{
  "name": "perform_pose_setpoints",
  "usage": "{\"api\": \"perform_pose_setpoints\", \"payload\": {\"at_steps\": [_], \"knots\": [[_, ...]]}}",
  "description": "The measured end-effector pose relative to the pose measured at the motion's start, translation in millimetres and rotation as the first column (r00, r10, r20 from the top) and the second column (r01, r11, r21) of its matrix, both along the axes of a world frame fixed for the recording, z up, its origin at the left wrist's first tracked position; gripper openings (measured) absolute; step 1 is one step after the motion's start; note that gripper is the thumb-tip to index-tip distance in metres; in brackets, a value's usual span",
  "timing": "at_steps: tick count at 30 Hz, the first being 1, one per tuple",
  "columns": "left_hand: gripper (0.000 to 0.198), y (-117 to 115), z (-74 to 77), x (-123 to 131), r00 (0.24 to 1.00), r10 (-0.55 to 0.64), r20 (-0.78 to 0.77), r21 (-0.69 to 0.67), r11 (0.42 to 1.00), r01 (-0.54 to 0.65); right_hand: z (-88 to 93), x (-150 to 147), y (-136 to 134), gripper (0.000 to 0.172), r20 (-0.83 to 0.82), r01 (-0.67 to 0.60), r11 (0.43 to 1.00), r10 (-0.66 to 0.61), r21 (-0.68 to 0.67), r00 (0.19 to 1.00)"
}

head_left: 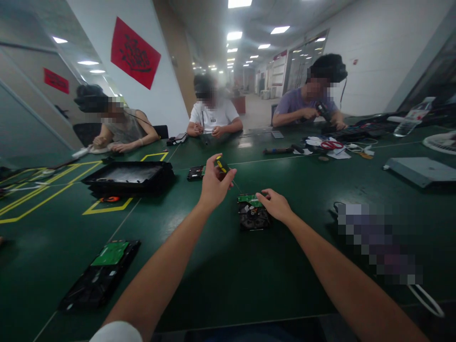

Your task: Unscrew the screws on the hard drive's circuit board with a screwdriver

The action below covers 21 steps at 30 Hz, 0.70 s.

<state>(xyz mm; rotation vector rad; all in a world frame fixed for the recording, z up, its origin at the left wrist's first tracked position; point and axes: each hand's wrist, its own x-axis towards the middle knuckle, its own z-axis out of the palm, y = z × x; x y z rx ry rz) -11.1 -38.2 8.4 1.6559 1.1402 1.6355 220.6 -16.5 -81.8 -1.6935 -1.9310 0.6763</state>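
My left hand (213, 183) is raised over the green table (221, 270), fingers closed round the black and yellow handle of a small screwdriver (223, 166). Its thin shaft slants down to the right toward a hard drive (252, 216) lying circuit-board side up. My right hand (273, 204) rests on the drive's right edge, fingers curled onto its green circuit board (249, 199).
A second drive (101, 273) lies at the near left, a black tray (130, 175) at the left, another small drive (195, 172) behind my left hand. Three people sit at the far side. Red scissors (331, 145), a bottle (413, 116) and a flat grey box (420, 170) are to the right.
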Motion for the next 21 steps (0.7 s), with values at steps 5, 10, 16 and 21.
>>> {"api": "perform_pose_setpoints", "payload": {"at_steps": [5, 10, 16, 21], "knots": [[0.057, 9, 35.2, 6, 0.987, -0.021, -0.161, 0.118, 0.992, 0.040, 4.0, -1, 20, 0.057, 0.069, -0.001, 1.000, 0.003, -0.028, 0.998], [0.048, 10, 53.8, 6, 0.955, -0.017, -0.295, 0.215, 0.973, 0.084, 1.8, 1, 25, 0.062, 0.033, 0.030, 0.999, -0.029, -0.030, 0.999], [0.040, 12, 43.9, -8, 0.883, -0.004, -0.469, 0.132, 0.988, 0.075, -8.1, 4, 18, 0.048, 0.019, -0.028, 0.995, 0.026, 0.092, 0.999], [0.030, 7, 44.2, -17, 0.775, -0.011, -0.631, 0.113, 0.988, 0.106, -5.8, 1, 13, 0.043, 0.038, -0.028, 0.995, 0.024, 0.099, 0.999]]}}
